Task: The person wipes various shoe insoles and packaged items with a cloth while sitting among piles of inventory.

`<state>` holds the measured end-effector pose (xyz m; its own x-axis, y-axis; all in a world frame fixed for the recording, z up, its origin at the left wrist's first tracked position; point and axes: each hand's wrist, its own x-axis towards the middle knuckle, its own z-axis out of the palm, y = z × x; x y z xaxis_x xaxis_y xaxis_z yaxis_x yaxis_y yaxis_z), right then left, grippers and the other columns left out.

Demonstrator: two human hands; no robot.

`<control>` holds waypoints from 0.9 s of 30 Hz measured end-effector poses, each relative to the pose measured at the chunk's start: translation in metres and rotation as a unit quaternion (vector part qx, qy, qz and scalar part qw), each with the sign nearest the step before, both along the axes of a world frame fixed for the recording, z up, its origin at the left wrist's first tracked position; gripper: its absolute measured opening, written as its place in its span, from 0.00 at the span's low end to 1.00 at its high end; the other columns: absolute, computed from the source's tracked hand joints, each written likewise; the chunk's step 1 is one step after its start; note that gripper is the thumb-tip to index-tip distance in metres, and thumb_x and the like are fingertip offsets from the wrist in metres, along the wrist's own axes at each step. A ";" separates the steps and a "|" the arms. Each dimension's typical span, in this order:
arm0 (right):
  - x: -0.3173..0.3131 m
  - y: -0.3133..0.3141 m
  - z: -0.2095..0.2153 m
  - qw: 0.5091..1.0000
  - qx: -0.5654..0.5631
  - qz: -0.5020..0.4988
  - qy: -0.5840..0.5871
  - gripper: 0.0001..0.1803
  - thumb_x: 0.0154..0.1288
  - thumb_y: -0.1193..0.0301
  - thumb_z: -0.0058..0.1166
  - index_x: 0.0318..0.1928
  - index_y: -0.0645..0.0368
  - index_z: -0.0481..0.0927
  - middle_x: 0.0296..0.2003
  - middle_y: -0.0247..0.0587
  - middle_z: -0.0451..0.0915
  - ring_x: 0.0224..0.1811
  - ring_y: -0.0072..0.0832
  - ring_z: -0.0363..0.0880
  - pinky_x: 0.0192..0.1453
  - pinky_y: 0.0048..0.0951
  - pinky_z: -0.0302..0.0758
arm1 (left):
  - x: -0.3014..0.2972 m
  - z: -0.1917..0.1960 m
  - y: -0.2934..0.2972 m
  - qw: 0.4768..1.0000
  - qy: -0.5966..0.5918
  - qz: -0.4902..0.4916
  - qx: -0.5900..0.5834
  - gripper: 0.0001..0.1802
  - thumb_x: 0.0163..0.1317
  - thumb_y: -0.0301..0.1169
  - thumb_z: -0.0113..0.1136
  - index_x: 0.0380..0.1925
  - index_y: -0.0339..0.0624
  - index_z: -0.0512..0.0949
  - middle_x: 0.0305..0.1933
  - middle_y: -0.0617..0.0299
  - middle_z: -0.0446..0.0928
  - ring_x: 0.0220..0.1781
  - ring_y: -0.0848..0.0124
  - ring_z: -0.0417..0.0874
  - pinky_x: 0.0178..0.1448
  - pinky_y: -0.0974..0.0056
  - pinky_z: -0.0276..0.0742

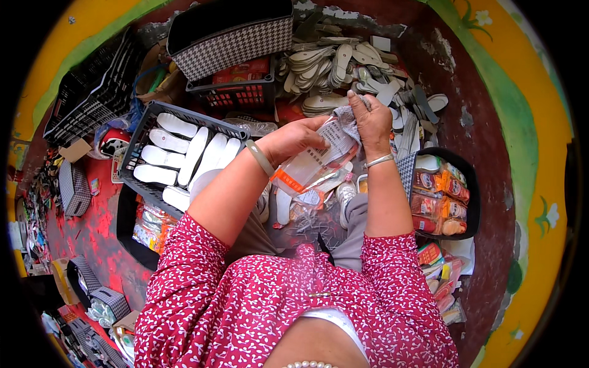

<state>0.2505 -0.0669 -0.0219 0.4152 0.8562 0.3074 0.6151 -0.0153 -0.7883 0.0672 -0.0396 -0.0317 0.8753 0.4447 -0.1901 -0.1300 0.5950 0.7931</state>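
Note:
Over my lap, my left hand (293, 140) pinches the side of a clear plastic bag (310, 161) with an orange and white printed panel. My right hand (373, 127) grips a soft grey fuzzy piece (347, 121) at the bag's upper end, thumb pointing up. Part of that piece seems to lie at the bag's mouth; how far in it reaches is hidden. Below the bag, a white insole (283, 207) and loose plastic wraps lie between my shoes.
A dark crate of white insoles (167, 140) stands at my left. Loose insoles (334, 61) are heaped at the far side, beside a houndstooth box (236, 48) on a black crate (233, 93). At my right, a dark bin (471, 184) holds orange-wrapped packages (440, 195).

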 end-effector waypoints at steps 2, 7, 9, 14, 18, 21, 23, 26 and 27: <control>0.003 -0.002 0.005 1.000 0.003 -0.002 -0.019 0.25 0.57 0.49 0.56 0.25 0.63 0.78 0.15 0.45 0.72 0.17 0.32 0.66 0.25 0.30 0.67 | 0.002 0.001 -0.002 1.000 0.002 0.002 -0.003 0.30 0.52 0.16 0.51 0.59 0.36 0.64 0.50 0.56 0.75 0.49 0.68 0.78 0.56 0.65 0.71; 0.028 0.007 -0.006 0.996 0.019 -0.070 -0.049 0.24 0.58 0.52 0.56 0.28 0.65 0.79 0.17 0.37 0.76 0.18 0.21 0.68 0.25 0.25 0.67 | -0.001 0.002 -0.001 1.000 0.007 -0.007 0.020 0.33 0.51 0.15 0.52 0.60 0.36 0.62 0.52 0.54 0.74 0.51 0.67 0.77 0.58 0.64 0.70; 0.060 0.005 0.003 0.983 0.048 -0.116 0.136 0.22 0.58 0.53 0.56 0.29 0.64 0.79 0.19 0.36 0.76 0.20 0.22 0.71 0.26 0.24 0.67 | -0.013 0.011 -0.002 0.999 -0.027 0.022 -0.008 0.34 0.50 0.15 0.53 0.61 0.35 0.60 0.53 0.54 0.73 0.52 0.66 0.76 0.58 0.64 0.69; 0.151 -0.011 -0.022 0.763 0.136 0.105 0.623 0.24 0.62 0.49 0.49 0.37 0.60 0.72 0.26 0.39 0.73 0.26 0.27 0.73 0.34 0.23 0.72 | -0.020 0.017 0.005 0.989 -0.069 0.128 -0.014 0.37 0.49 0.15 0.51 0.63 0.36 0.56 0.55 0.54 0.72 0.52 0.67 0.76 0.58 0.65 0.70; 0.151 0.001 -0.049 0.955 0.128 0.266 -0.030 0.22 0.70 0.54 0.35 0.40 0.62 0.70 0.36 0.45 0.78 0.34 0.31 0.79 0.40 0.26 0.80 | -0.013 0.018 0.010 0.975 -0.163 0.148 -0.042 0.36 0.50 0.15 0.50 0.63 0.38 0.56 0.53 0.54 0.73 0.50 0.67 0.77 0.55 0.64 0.73; 0.071 0.002 -0.025 0.875 0.062 0.277 0.393 0.24 0.70 0.53 0.35 0.45 0.63 0.71 0.40 0.44 0.77 0.42 0.33 0.77 0.49 0.32 0.76 | -0.010 0.015 0.008 0.969 -0.172 0.173 -0.034 0.35 0.50 0.15 0.49 0.62 0.38 0.57 0.52 0.55 0.73 0.50 0.66 0.78 0.54 0.63 0.74; 0.033 0.000 -0.013 0.605 0.054 0.250 0.754 0.27 0.67 0.50 0.39 0.48 0.62 0.72 0.44 0.44 0.76 0.50 0.35 0.73 0.57 0.38 0.70 | -0.007 0.008 0.008 0.970 -0.168 0.176 -0.022 0.35 0.50 0.15 0.49 0.62 0.38 0.57 0.51 0.55 0.73 0.50 0.66 0.77 0.55 0.62 0.74; 0.015 0.000 -0.013 0.594 0.067 0.265 0.757 0.28 0.65 0.50 0.44 0.52 0.63 0.70 0.48 0.44 0.75 0.50 0.35 0.73 0.59 0.38 0.68 | -0.007 0.009 0.008 0.974 -0.144 0.175 0.000 0.36 0.50 0.16 0.48 0.63 0.38 0.56 0.54 0.54 0.71 0.53 0.65 0.75 0.58 0.61 0.71; 0.013 -0.001 -0.011 0.592 0.069 0.272 0.756 0.29 0.64 0.50 0.46 0.53 0.63 0.69 0.49 0.44 0.75 0.50 0.35 0.73 0.60 0.38 0.67 | -0.007 0.012 0.009 0.976 -0.139 0.165 -0.005 0.36 0.50 0.16 0.48 0.64 0.38 0.56 0.54 0.54 0.71 0.53 0.64 0.75 0.58 0.61 0.70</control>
